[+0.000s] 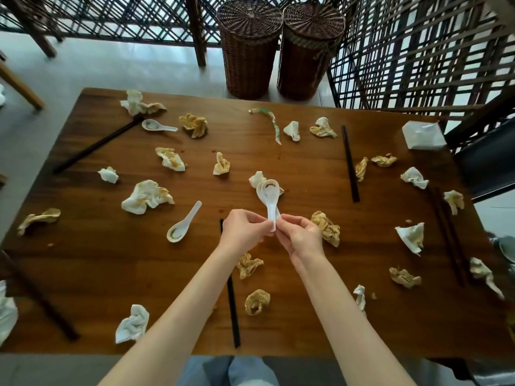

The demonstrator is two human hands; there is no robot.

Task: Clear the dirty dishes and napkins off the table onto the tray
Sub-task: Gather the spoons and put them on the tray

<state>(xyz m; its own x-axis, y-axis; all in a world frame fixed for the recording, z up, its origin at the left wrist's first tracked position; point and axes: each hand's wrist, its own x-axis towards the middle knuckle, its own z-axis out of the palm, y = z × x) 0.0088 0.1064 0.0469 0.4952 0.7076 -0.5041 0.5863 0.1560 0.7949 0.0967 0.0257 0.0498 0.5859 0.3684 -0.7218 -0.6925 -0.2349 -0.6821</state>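
Both hands, left (242,229) and right (299,237), pinching two stacked white spoons (269,195) by the handles, above the tabletop (278,157) centre.

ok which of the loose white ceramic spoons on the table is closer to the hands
The white ceramic spoon lying just beside the left hand, bowl toward the near edge. The other loose white spoon sits far back by the black chopsticks.

A: Obstructions? Crumpled napkins (147,196) scattered across the table (117,274), chopsticks (350,164) right of centre, a loose spoon (182,223) centre-left.

B: Clear passage? Bare wood lower left of frame, and a strip upper centre before the baskets (249,48).
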